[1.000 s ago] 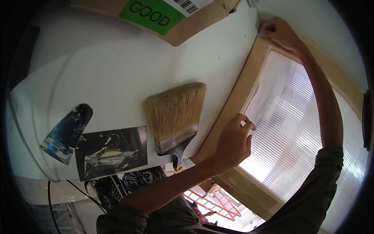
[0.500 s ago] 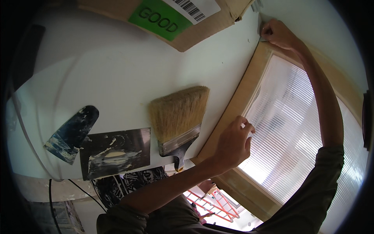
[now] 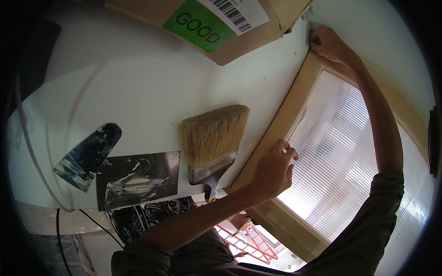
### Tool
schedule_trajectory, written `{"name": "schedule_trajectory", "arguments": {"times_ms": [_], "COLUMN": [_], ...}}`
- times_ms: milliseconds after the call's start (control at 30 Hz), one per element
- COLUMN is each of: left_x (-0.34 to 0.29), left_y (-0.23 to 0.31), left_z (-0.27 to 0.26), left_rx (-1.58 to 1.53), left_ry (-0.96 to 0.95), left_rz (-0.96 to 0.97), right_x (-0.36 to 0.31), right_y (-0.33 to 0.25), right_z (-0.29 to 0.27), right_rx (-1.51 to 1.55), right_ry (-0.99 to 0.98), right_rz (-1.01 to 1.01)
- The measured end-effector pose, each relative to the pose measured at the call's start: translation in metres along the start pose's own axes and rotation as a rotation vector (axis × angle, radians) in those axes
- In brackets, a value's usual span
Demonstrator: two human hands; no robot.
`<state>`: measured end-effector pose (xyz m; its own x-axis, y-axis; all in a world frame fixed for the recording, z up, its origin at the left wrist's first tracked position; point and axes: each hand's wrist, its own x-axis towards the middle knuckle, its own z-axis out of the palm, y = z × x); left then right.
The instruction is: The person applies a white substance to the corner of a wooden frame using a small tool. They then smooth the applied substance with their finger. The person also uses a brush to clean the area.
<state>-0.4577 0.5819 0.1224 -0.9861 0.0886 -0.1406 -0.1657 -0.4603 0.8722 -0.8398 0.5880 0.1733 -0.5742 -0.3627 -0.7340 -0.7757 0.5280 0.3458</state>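
Observation:
My right hand [image 3: 329, 44] is at the far corner of a wooden frame [image 3: 289, 102], fingers closed and pressed against the corner. What they grip, if anything, is hidden. Lower down, my left hand [image 3: 272, 171] rests at the frame's inner edge with its fingers curled. A small pale bit shows by those fingertips, too unclear to name. The frame surrounds a ribbed translucent panel [image 3: 329, 156]. Beside the frame, a wide bristle brush [image 3: 215, 135] lies on a white surface [image 3: 138, 96].
A flat metal plate [image 3: 161, 172] smeared with pale paste and a dark, paste-marked scraper [image 3: 90, 156] lie left of the brush. A cardboard box [image 3: 149, 18] with a green label stands at the back. An orange ladder [image 3: 258, 248] shows below, beyond my left arm.
The view has shifted slightly, so the box, brush and tools appear a little farther right. Both hands stay at nearly the same places on the frame.

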Motion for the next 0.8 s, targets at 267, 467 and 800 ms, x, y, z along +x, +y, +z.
{"name": "schedule_trajectory", "arguments": {"times_ms": [267,467,800], "left_x": [0.0007,0.0010,-0.0012], "left_y": [-0.0040,-0.0037,-0.0063], "left_z": [-0.0028,-0.0048,-0.0056], "left_rx": [-0.031,-0.038,-0.063], "left_ry": [-0.030,-0.057,-0.035], "left_rz": [-0.033,-0.039,-0.017], "right_x": [-0.0029,0.0016,-0.0044], "right_y": [-0.0064,-0.0026,-0.0074], "right_z": [0.0060,0.0038,0.0011], "right_rx": [0.072,0.033,0.069], "right_ry": [0.126,0.052,0.033], "right_rz": [-0.006,0.015,0.039]}}
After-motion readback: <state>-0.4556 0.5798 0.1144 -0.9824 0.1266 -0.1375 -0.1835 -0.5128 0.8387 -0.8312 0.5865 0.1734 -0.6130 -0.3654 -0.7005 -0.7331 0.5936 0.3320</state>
